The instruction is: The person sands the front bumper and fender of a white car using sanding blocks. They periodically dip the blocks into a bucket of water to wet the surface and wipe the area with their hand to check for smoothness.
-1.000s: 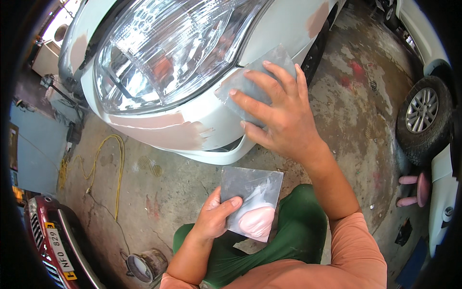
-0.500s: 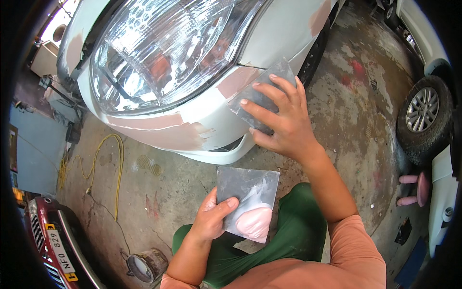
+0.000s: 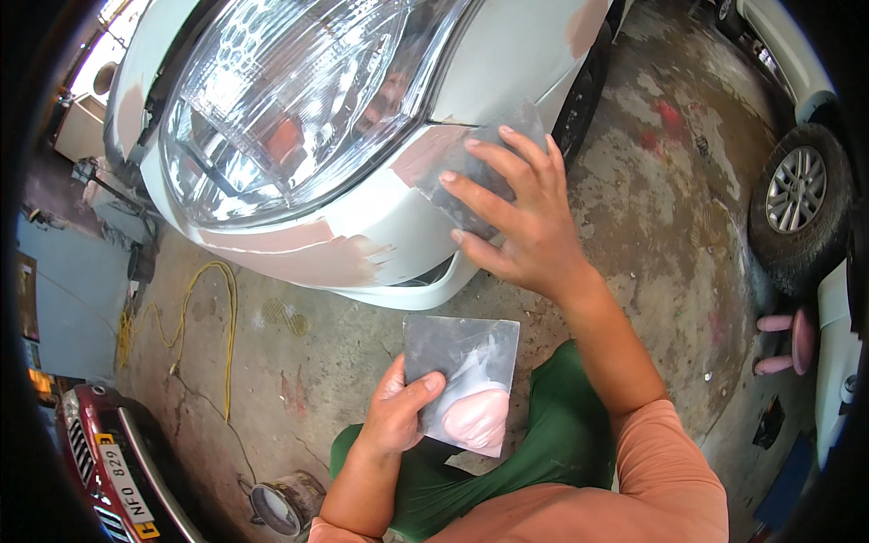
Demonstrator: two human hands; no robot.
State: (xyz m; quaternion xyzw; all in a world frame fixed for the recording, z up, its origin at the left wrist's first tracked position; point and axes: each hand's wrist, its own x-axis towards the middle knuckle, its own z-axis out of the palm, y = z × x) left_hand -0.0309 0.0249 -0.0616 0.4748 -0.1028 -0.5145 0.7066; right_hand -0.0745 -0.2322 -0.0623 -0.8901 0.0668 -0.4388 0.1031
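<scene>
Stained, patchy concrete floor (image 3: 317, 362) across frame, reddish marks (image 3: 668, 115) toward upper right; light-blue wall (image 3: 77, 281) at left edge; bright white opening (image 3: 113, 43), upper left; pink stool (image 3: 803, 341), right edge

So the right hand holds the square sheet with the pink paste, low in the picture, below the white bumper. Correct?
Wrong hand: in the head view, the left hand, not the right hand, holds the square sheet with the pink paste, low in the picture, below the white bumper.

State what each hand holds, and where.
Left hand: a square plate bearing pink paste, by its left side. Right hand: a grey sheet, fingers spread across its face.
</scene>
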